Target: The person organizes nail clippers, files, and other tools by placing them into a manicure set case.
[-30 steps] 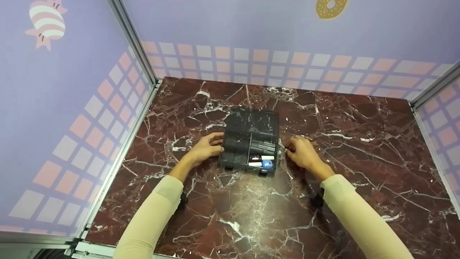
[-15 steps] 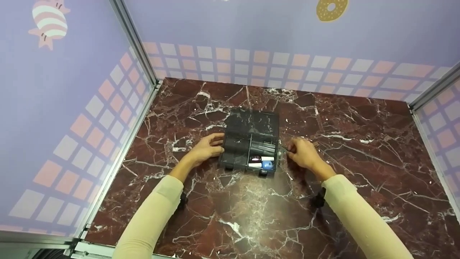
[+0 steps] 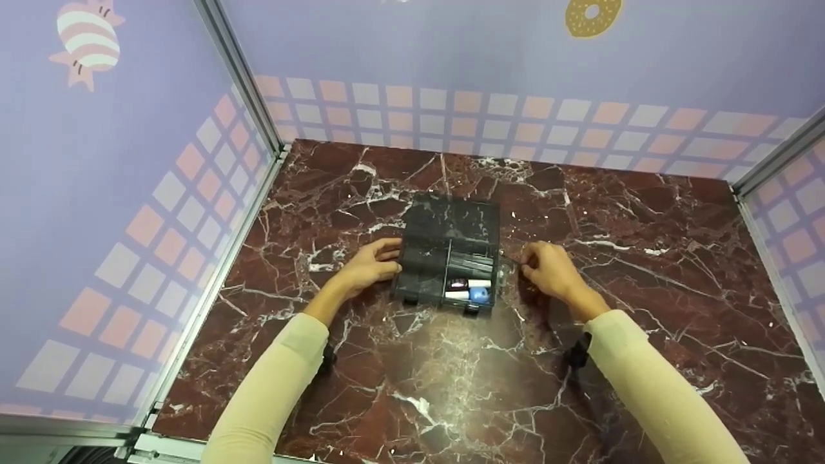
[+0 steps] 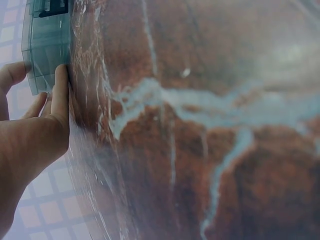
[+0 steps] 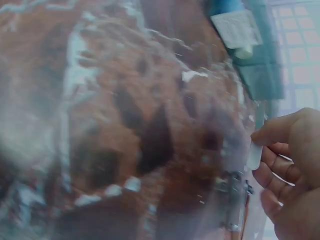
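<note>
A dark see-through divided box (image 3: 422, 274) lies on the table, its lid (image 3: 454, 219) folded back. In its right front compartment lie a small blue bottle (image 3: 479, 294) and a dark one (image 3: 458, 283), both with white caps. My left hand (image 3: 370, 267) rests its fingertips against the box's left wall; the left wrist view shows its fingers (image 4: 61, 90) straight along the box corner. To the right of the box, my right hand (image 3: 552, 272) pinches a thin flat strip with a rounded end (image 5: 255, 156) between thumb and fingers. The strip's far end points at the box's right wall.
Clear rods or slim sticks (image 3: 470, 264) fill the compartment behind the bottles. A shiny item with a brown stick (image 5: 234, 200) lies by my right hand in the right wrist view. Patterned panels (image 3: 412, 38) enclose the marbled table (image 3: 361, 412).
My right hand has shifted slightly right with the strip, and more of the strip shows between fingers and box. A brown item behind that hand is now covered. The left hand stays put.
</note>
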`<move>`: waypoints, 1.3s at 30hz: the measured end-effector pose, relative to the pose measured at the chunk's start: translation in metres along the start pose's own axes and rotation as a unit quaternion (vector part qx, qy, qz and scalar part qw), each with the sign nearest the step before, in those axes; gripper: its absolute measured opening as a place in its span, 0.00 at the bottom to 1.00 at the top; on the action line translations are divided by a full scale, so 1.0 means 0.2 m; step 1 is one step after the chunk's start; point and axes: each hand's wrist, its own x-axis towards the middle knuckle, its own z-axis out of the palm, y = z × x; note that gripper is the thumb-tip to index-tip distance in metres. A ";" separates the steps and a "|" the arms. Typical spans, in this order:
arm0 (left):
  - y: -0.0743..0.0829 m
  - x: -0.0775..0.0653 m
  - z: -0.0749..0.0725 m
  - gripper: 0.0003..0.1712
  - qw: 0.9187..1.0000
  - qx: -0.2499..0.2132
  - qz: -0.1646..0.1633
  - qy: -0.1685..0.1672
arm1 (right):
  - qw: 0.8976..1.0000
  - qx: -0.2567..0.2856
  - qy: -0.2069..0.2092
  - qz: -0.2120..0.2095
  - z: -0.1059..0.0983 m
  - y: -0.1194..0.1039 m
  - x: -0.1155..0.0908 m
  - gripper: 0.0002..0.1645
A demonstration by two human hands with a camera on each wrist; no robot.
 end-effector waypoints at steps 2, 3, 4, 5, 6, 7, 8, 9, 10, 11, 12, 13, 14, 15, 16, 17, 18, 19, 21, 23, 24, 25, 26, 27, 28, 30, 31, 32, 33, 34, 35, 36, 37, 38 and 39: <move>0.00 0.00 -0.01 0.40 1.000 0.006 -0.001 -0.001 | 1.000 0.020 0.001 -0.005 -0.02 0.00 0.01 0.05; 0.00 0.00 -0.01 0.40 1.000 0.011 -0.001 -0.001 | 1.000 0.025 0.001 -0.008 -0.03 0.00 0.01 0.05; 0.01 -0.01 -0.01 0.40 1.000 0.015 -0.001 -0.001 | 1.000 0.029 0.002 -0.009 -0.04 -0.01 0.02 0.05; 0.01 -0.01 -0.01 0.40 1.000 0.018 -0.002 -0.002 | 0.999 0.030 0.004 -0.012 -0.05 -0.01 0.02 0.05; 0.01 -0.01 -0.02 0.40 1.000 0.018 -0.001 -0.004 | 0.999 0.031 0.006 -0.014 -0.05 -0.02 0.03 0.05; 0.01 -0.01 -0.02 0.40 1.000 0.018 -0.001 -0.004 | 0.999 0.032 0.007 -0.017 -0.06 -0.03 0.03 0.05; 0.01 0.00 -0.02 0.40 1.000 0.018 -0.001 -0.005 | 0.999 0.035 0.008 -0.020 -0.05 -0.04 0.04 0.05; 0.00 0.00 -0.02 0.40 1.000 0.017 -0.001 -0.005 | 0.999 0.040 0.008 -0.025 -0.05 -0.06 0.04 0.05; 0.01 0.00 -0.02 0.40 1.000 0.015 -0.001 -0.004 | 0.998 0.045 0.008 -0.031 -0.04 -0.07 0.05 0.05; 0.01 0.00 -0.02 0.40 1.000 0.015 -0.002 -0.004 | 0.998 0.050 0.008 -0.038 -0.04 -0.09 0.06 0.05; 0.00 0.00 -0.02 0.40 1.000 0.016 -0.003 -0.003 | 0.997 0.056 0.006 -0.045 -0.03 -0.11 0.07 0.05; 0.00 0.00 -0.02 0.41 1.000 0.017 -0.003 -0.003 | 0.997 0.061 0.005 -0.053 -0.01 -0.14 0.07 0.05; 0.01 0.00 -0.02 0.41 1.000 0.018 -0.003 -0.002 | 0.996 0.066 0.004 -0.063 0.00 -0.16 0.08 0.05; 0.01 0.00 -0.01 0.41 1.000 0.018 -0.003 -0.002 | 0.995 0.070 0.001 -0.071 0.01 -0.18 0.09 0.05; 0.01 0.00 -0.01 0.41 1.000 0.017 -0.002 -0.003 | 0.994 0.071 -0.002 -0.078 0.02 -0.20 0.10 0.05; 0.01 0.00 -0.01 0.41 1.000 0.017 -0.002 -0.003 | 0.994 0.075 -0.006 -0.082 0.04 -0.23 0.12 0.04; 0.01 0.00 -0.01 0.41 1.000 0.017 -0.002 -0.004 | 0.993 0.077 -0.010 -0.086 0.05 -0.25 0.13 0.04; 0.01 0.00 0.00 0.41 1.000 0.015 -0.002 -0.003 | 0.993 0.081 -0.014 -0.089 0.06 -0.28 0.14 0.04; 0.00 0.00 0.00 0.41 1.000 0.013 -0.002 -0.001 | 0.992 0.088 -0.021 -0.089 0.09 -0.32 0.17 0.04; 0.00 0.00 0.00 0.41 1.000 0.013 -0.001 0.000 | 0.991 0.092 -0.023 -0.092 0.12 -0.37 0.20 0.04; 0.00 0.00 0.00 0.41 1.000 0.014 -0.001 0.001 | 0.991 0.092 -0.025 -0.094 0.13 -0.39 0.21 0.04; -0.01 0.00 0.00 0.41 1.000 0.013 -0.001 0.000 | 0.990 0.094 -0.027 -0.097 0.15 -0.41 0.22 0.04; -0.01 0.00 0.00 0.41 1.000 0.011 -0.003 0.001 | 0.990 0.093 -0.029 -0.101 0.16 -0.43 0.24 0.03; -0.01 -0.01 0.00 0.41 1.000 0.009 -0.004 0.001 | 0.990 0.092 -0.031 -0.104 0.18 -0.45 0.25 0.03; -0.01 -0.01 0.00 0.41 1.000 0.005 -0.005 0.000 | 0.990 0.091 -0.032 -0.106 0.19 -0.47 0.26 0.03; -0.01 -0.01 0.00 0.41 1.000 0.002 -0.005 0.000 | 0.989 0.096 -0.038 -0.105 0.22 -0.50 0.28 0.02; -0.01 -0.01 0.00 0.41 1.000 -0.002 -0.004 0.000 | 0.989 0.100 -0.038 -0.104 0.23 -0.52 0.29 0.02; -0.01 -0.01 0.00 0.41 1.000 -0.004 -0.002 0.000 | 0.988 0.104 -0.037 -0.103 0.24 -0.53 0.30 0.02; -0.01 -0.01 0.00 0.41 1.000 -0.003 0.000 0.000 | 0.988 0.110 -0.036 -0.101 0.25 -0.54 0.31 0.02; -0.01 -0.01 0.00 0.41 1.000 -0.001 0.001 0.000 | 0.988 0.114 -0.036 -0.099 0.26 -0.55 0.31 0.02; 0.00 0.00 0.00 0.41 1.000 0.000 0.001 0.000 | 0.988 0.118 -0.035 -0.097 0.26 -0.56 0.32 0.02; 0.00 0.00 0.00 0.41 1.000 -0.001 0.000 0.000 | 0.988 0.121 -0.035 -0.095 0.27 -0.57 0.33 0.02; 0.00 0.00 0.00 0.41 1.000 -0.002 0.000 0.000 | 0.987 0.124 -0.035 -0.093 0.28 -0.57 0.33 0.02; 0.00 0.00 0.00 0.41 1.000 -0.003 -0.001 0.001 | 0.987 0.125 -0.036 -0.092 0.28 -0.58 0.34 0.02; 0.00 0.00 0.00 0.41 1.000 -0.004 -0.002 0.001 | 0.988 0.123 -0.035 -0.092 0.28 -0.58 0.34 0.04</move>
